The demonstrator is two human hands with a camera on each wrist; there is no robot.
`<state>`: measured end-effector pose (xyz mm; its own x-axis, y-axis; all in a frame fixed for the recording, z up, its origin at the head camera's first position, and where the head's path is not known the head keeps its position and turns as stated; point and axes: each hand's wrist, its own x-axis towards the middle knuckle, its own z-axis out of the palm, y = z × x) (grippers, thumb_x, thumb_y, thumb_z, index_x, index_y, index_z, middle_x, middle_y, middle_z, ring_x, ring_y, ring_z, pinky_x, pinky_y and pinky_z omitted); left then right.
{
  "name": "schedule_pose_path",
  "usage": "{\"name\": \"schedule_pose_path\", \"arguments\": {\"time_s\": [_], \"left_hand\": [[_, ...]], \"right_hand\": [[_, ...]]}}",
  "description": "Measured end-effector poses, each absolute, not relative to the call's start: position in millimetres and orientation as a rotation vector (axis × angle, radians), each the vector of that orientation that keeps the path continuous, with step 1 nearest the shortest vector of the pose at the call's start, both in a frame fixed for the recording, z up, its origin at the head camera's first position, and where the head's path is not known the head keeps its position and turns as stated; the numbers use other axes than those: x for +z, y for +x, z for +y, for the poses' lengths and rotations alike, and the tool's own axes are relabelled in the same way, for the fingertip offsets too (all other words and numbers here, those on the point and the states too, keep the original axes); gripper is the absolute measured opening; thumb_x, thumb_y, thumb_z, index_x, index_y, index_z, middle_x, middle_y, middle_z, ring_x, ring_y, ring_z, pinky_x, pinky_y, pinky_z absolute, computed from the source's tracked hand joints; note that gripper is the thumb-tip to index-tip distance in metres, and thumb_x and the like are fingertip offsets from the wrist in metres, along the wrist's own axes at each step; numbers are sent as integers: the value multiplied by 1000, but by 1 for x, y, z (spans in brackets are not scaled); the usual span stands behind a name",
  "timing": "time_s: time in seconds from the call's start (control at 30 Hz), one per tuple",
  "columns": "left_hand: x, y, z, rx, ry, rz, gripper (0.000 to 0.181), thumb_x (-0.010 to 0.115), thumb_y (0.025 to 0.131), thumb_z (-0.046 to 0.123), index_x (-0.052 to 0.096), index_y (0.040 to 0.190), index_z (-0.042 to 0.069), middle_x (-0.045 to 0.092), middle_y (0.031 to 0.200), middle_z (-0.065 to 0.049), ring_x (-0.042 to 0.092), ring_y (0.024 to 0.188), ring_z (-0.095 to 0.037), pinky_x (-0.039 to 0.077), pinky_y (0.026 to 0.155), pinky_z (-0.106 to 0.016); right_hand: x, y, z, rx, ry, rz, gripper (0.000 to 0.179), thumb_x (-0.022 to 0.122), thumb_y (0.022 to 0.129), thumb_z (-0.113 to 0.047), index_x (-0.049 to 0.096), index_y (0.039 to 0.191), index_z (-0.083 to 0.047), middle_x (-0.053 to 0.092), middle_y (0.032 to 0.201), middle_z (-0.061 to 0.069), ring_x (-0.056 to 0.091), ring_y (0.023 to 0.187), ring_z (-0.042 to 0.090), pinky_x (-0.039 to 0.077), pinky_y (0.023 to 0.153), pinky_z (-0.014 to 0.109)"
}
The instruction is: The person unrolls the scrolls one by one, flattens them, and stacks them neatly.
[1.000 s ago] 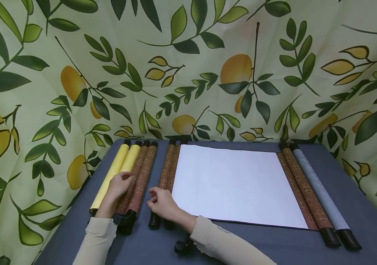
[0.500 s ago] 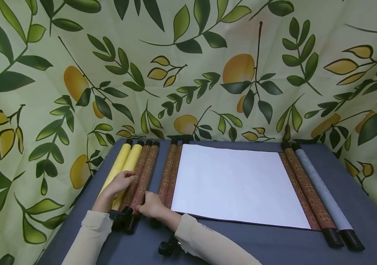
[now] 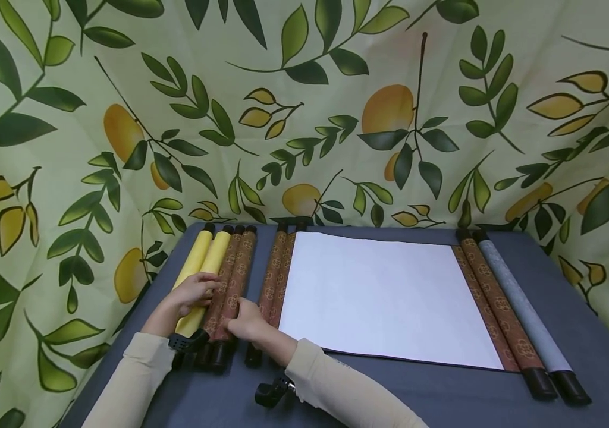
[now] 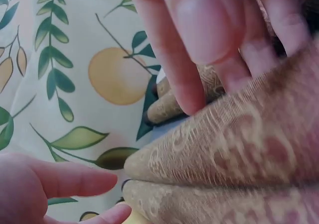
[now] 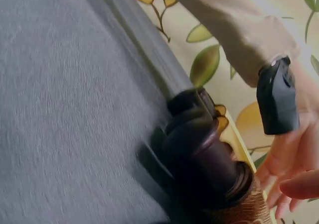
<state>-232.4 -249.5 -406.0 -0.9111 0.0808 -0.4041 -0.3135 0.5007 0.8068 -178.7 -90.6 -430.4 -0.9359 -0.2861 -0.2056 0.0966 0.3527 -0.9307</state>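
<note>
On the left of the table lie two rolled brown scrolls (image 3: 238, 267) with a flower pattern and dark end knobs (image 5: 219, 174). Beside them are two yellow rolls (image 3: 194, 255). My right hand (image 3: 251, 324) holds the right-hand brown scroll near its lower end, thumb and fingers at its side. My left hand (image 3: 197, 291) hovers over the yellow rolls, its loosely bent fingers at the left-hand brown scroll. Close up in the left wrist view, the patterned brown scrolls (image 4: 224, 144) lie against each other, with fingers above and below them. Contact under the left fingers is hidden.
A wide white sheet (image 3: 379, 297) lies unrolled between brown rollers (image 3: 269, 273) and another brown roller (image 3: 497, 303) on the right. A pale blue roll (image 3: 524, 303) lies beyond that. Leaf-and-fruit printed cloth (image 3: 326, 119) hangs behind the dark blue table (image 3: 363, 386).
My right hand has moved left from the open sheet's rollers onto the right-hand brown scroll. The brown scrolls' lower ends have shifted slightly right. My left hand stays near the same spot.
</note>
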Motion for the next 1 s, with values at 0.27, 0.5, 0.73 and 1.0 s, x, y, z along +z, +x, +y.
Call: {"name": "schedule_pose_path", "arguments": {"time_s": [0.27,0.5,0.73,1.0], "left_hand": [[-405,-229,-256,1503,-210,2207,70,53,97,19,16,146,-16,57,105,1,56,76,4,49,74,-15],[-416,-226,-242,1565,-145,2147,80,61,92,17,14,145,-20,53,128,-21,51,72,3,46,77,-18],[-432,-221,-221,1773,-137,1984,78,58,93,13,9,149,-12,55,126,-15,60,90,-3,51,80,-21],[-428,-215,-194,1953,-153,1976,82,60,92,9,7,154,3,37,148,-31,60,103,-10,50,84,-22]], "right_hand": [[-426,-182,-74,-1533,-248,2447,70,73,82,-20,44,136,12,60,124,27,59,116,36,52,93,43],[-422,-190,-52,-1663,-95,2308,74,79,77,-22,47,136,8,62,111,18,59,94,23,52,77,33],[-427,-192,-33,-1783,-90,2191,72,80,72,-8,49,134,10,56,109,17,49,92,20,46,73,27],[-426,-189,-10,-1846,-315,2200,76,76,73,-2,41,139,12,60,112,23,57,88,18,49,69,23]]}}
